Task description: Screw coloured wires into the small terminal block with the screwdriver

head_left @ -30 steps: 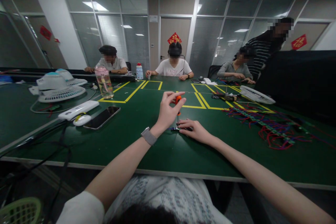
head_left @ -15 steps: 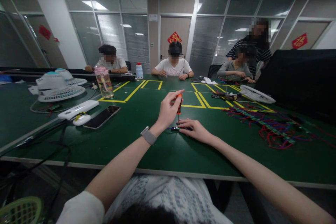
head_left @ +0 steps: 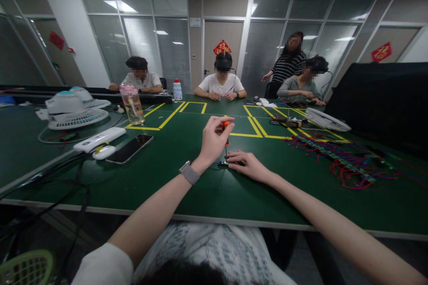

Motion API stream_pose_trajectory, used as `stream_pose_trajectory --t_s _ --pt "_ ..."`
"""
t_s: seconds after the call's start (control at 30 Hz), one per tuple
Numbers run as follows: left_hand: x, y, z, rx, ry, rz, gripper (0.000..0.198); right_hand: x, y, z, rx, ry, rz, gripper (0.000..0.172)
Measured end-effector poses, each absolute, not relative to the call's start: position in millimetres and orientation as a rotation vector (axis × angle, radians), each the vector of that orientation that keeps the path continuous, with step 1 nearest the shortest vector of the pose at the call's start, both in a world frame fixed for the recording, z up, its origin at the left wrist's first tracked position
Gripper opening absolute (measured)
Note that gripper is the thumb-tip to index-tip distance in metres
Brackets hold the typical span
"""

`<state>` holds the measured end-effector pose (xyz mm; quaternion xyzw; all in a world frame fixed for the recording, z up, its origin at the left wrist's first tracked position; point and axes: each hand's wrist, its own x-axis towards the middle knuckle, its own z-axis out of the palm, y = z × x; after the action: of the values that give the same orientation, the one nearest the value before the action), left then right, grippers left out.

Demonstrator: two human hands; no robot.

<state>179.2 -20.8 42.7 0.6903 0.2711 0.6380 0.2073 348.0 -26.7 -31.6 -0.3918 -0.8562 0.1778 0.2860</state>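
Note:
Fingers and thumb of my left hand (head_left: 214, 139) curl round the orange and black handle of a screwdriver (head_left: 226, 124). The screwdriver stands nearly upright, its thin shaft running down to a small dark part (head_left: 223, 164) with wires, which looks like a little circuit board. My right hand (head_left: 249, 165) lies low on the table, its fingertips pressed on that part and holding it down beside the screwdriver's tip. The tip itself and the exact spot it touches are too small to make out.
Left on the green table (head_left: 187, 196) are a phone (head_left: 131, 148), a white mouse (head_left: 104, 152), a bottle (head_left: 132, 104) and white fans (head_left: 78, 113). Wired boards (head_left: 337, 160) spread at right, near a black screen (head_left: 377, 102). Co-workers sit across the table; one person stands.
My left fingers have shifted and opened slightly round the screwdriver handle. My right hand has stayed put. Across the table, the standing person has moved left.

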Motion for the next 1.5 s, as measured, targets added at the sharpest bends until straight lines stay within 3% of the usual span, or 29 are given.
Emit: stream_pose_trajectory --t_s 0.27,0.47,0.7,0.97,1.13,1.3,1.5 --pt "179.5 -24.0 40.5 2.025 0.704 1.761 0.028 347.4 -28.0 -30.6 -1.039 -2.275 0.492 0.027" --pt "179.1 -24.2 40.7 2.075 0.813 1.809 0.021 347.1 -27.9 -30.2 -1.047 -2.278 0.489 0.026" --pt "179.8 -15.0 36.4 1.946 0.679 1.676 0.034 346.8 -29.2 -28.4 -1.045 -2.276 0.501 0.027" --pt "175.7 -18.1 39.5 2.078 0.864 1.806 0.026 346.8 -29.3 -27.8 -1.057 -2.283 0.501 0.026" --pt "178.3 -15.0 38.6 1.89 0.693 1.728 0.031 347.1 -29.7 -27.0 -1.058 -2.299 0.493 0.027" --pt "177.7 -17.9 39.5 1.954 0.878 1.899 0.021 347.3 -29.3 -27.6 -1.058 -2.293 0.488 0.027" --pt "178.6 -14.8 39.6 1.781 0.769 1.797 0.029 348.4 -27.6 -29.8 -1.054 -2.297 0.482 0.029"
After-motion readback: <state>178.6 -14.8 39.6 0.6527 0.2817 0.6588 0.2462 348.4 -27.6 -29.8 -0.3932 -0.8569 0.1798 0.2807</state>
